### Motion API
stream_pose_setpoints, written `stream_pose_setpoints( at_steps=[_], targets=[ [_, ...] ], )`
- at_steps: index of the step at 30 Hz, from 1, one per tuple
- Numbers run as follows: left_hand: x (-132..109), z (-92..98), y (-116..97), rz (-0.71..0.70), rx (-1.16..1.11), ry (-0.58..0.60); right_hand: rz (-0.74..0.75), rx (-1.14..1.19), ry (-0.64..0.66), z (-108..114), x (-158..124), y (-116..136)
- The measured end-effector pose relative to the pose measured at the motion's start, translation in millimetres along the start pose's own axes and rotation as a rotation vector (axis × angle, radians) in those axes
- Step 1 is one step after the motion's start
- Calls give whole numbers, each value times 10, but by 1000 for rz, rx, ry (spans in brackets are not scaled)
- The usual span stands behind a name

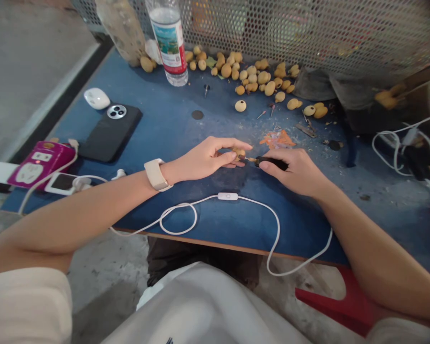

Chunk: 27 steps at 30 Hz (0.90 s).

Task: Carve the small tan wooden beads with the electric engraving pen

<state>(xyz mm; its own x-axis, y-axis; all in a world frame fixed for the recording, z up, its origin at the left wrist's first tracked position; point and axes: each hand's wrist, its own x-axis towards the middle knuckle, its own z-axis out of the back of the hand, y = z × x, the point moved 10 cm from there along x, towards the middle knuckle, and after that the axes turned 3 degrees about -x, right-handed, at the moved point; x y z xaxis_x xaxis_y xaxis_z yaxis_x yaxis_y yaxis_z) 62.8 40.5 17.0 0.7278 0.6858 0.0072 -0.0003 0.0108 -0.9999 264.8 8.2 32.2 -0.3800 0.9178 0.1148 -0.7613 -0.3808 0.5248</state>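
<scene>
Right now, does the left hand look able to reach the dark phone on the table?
Probably yes: nothing visible blocks the way between the left hand and the phone, but the hand's grip holds a small gourd.

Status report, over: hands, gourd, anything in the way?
Left hand holding small gourd. Right hand gripping black-handled tool, tip at the gourd. White cable with inline switch loops nearer the body, touching neither hand.
</scene>
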Motion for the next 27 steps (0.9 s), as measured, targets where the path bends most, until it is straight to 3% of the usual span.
stream_pose_setpoints(
  at_steps=[27],
  targets=[
    [9,10,20,-17,-16,4,-4,3,-35,33,16,44]
  ],
)
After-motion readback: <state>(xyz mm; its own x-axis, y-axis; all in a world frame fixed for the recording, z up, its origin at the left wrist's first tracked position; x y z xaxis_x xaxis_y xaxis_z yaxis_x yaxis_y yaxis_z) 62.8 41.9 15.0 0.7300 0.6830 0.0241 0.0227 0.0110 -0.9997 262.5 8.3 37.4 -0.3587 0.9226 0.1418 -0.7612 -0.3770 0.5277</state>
